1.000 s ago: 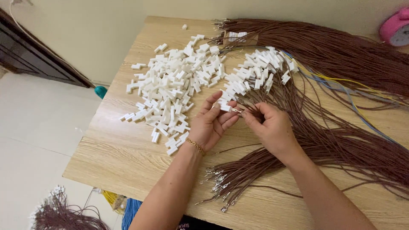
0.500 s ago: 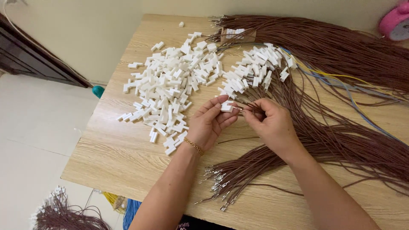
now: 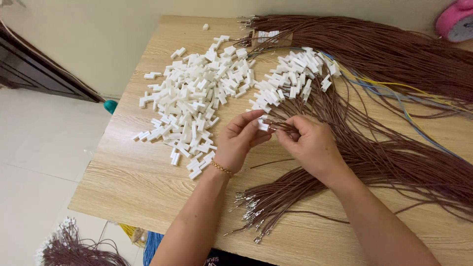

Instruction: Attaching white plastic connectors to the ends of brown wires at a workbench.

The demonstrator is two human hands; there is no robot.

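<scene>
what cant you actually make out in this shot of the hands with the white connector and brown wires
- Head view: the right hand covers the wire tip, so whether it is inside the white connector held by the left hand cannot be told.
- The pink object is cut by the top-right edge.
- The wire terminals are too small for detail.

White connector meets brown wire, mid-table.
The small white plastic connector (image 3: 262, 126) sits pinched at fingertip height, touching the thin brown wire's (image 3: 282, 128) metal-tipped end, lying roughly level.
</scene>
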